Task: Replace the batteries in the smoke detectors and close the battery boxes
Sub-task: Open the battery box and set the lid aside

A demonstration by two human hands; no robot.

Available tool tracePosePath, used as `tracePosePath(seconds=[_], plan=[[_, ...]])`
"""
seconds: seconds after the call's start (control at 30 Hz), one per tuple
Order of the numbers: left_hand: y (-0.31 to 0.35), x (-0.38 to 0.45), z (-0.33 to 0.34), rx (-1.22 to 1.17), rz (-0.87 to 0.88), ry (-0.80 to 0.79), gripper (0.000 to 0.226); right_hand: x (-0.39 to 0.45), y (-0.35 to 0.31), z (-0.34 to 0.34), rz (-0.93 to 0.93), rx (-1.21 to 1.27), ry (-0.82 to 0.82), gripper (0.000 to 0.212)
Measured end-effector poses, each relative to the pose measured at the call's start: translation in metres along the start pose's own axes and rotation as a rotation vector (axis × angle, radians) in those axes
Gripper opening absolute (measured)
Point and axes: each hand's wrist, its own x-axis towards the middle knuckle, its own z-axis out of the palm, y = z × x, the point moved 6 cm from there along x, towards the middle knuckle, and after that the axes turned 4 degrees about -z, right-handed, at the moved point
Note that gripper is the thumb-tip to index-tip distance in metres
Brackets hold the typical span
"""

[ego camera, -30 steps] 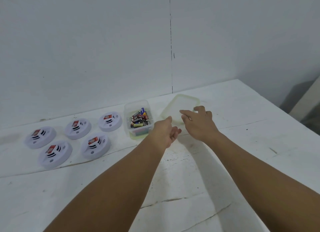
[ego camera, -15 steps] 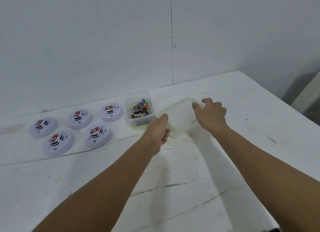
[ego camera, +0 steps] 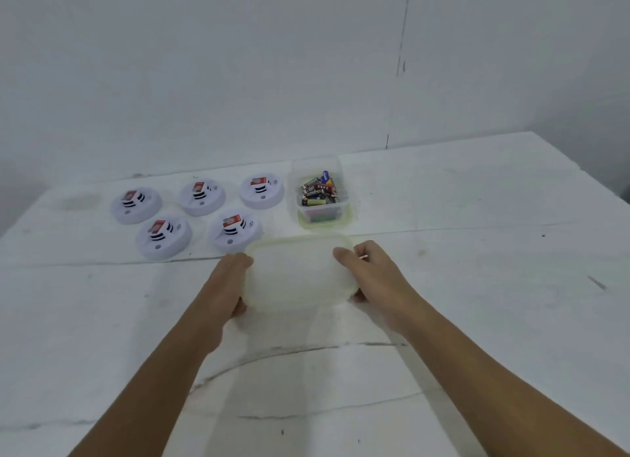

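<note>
Translucent plastic lid [ego camera: 300,272] sits gripped between our left hand [ego camera: 228,286] and right hand [ego camera: 371,272], fingers curled round its ends, just in front of the battery box [ego camera: 320,214] holding loose batteries [ego camera: 318,192]; five smoke detectors [ego camera: 235,231] lie left of it.

Five round white smoke detectors [ego camera: 201,214] lie flat at far left; right of them an open clear box [ego camera: 320,214] holds assorted batteries [ego camera: 319,193].

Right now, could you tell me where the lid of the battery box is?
In the head view, the lid is held between the left hand and right hand, just in front of the open battery box.
</note>
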Motion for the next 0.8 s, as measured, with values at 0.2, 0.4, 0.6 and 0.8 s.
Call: tracePosePath(seconds=[0.2, 0.4, 0.6, 0.8], plan=[[-0.013, 0.001, -0.022, -0.111, 0.04, -0.066, 0.074, 0.008, 0.007, 0.023, -0.007, 0.051, -0.028, 0.039], [-0.012, 0.0, -0.019, -0.152, 0.049, -0.172, 0.066, 0.011, 0.01, 0.024, 0.006, 0.084, -0.076, 0.047], [-0.01, 0.0, -0.019, -0.185, -0.007, -0.168, 0.061, 0.014, 0.014, 0.023, 0.014, 0.123, -0.115, 0.048], [-0.01, 0.0, -0.023, -0.236, -0.005, -0.19, 0.053, 0.015, 0.016, 0.023, 0.007, 0.141, -0.137, 0.045]])
